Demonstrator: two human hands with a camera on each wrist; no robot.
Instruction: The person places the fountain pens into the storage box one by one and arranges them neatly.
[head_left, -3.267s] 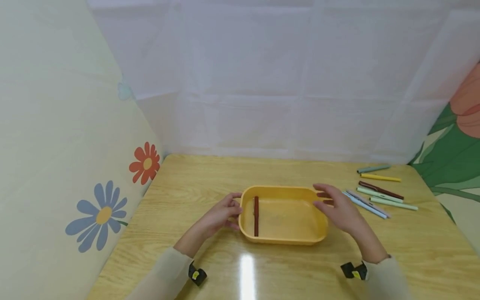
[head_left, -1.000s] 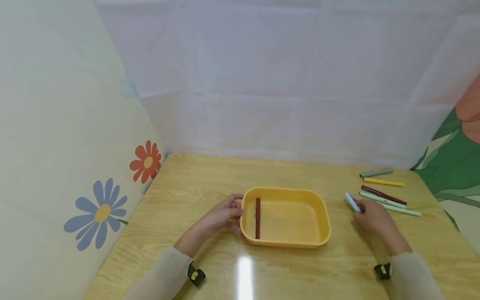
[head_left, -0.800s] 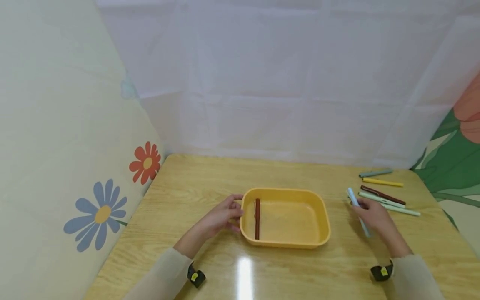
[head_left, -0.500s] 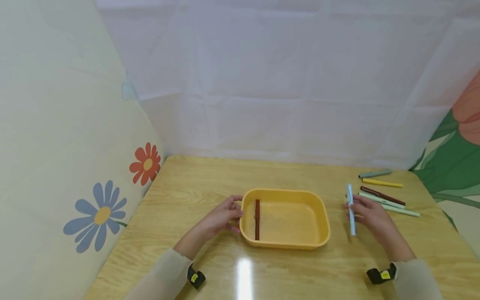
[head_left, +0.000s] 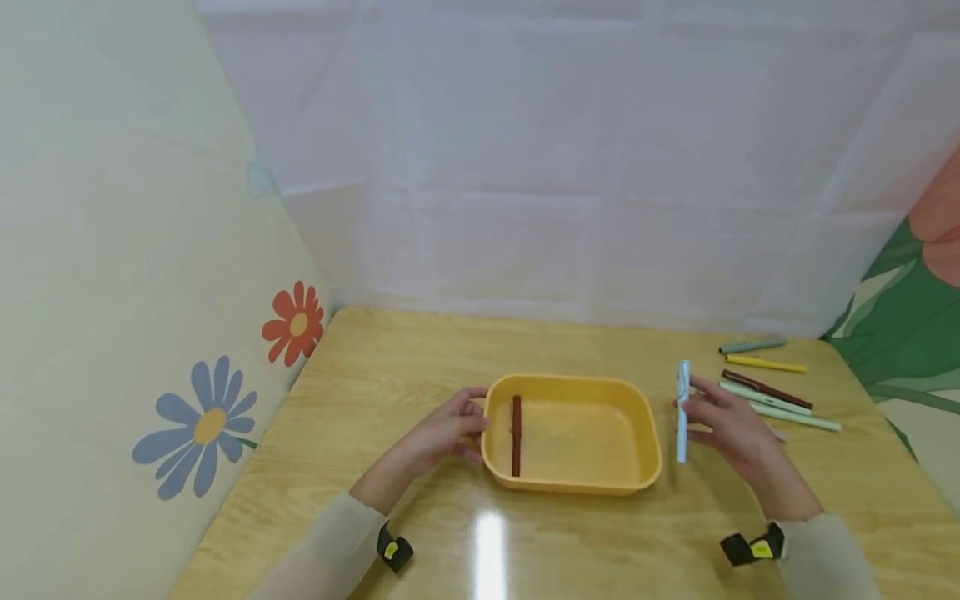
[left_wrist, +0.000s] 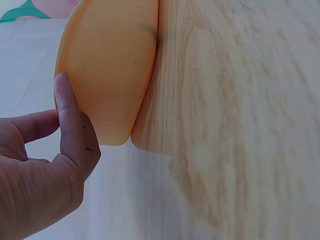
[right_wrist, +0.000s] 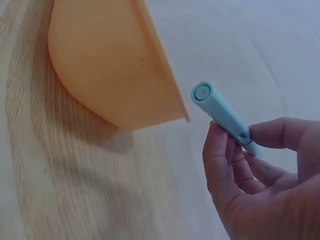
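A yellow plastic tray (head_left: 573, 485) stands on the wooden table, with one dark red pen (head_left: 516, 437) lying lengthwise inside near its left wall. At the tray's left end, my left hand (head_left: 442, 435) holds the rim; in the left wrist view its fingertips (left_wrist: 64, 90) lie against the tray's outer wall (left_wrist: 110, 65). My right hand (head_left: 735, 425) pinches a light blue pen (head_left: 682, 417) between thumb and fingers, raised just right of the tray. The right wrist view shows this pen (right_wrist: 220, 110) end-on, apart from the tray.
Several pens lie right of my right hand: a grey-green pen (head_left: 752, 345), a yellow pen (head_left: 765, 363), a dark red pen (head_left: 768, 390) and pale green pens (head_left: 795, 417). A lilac pen (head_left: 778, 435) is mostly hidden behind the hand. A white cloth (head_left: 525, 208) hangs behind the table.
My right hand went from the tray's right end to the pens, picked up the light blue pen, turned it nearly in line with the tray's short side and brought it leftward. The left hand stayed.
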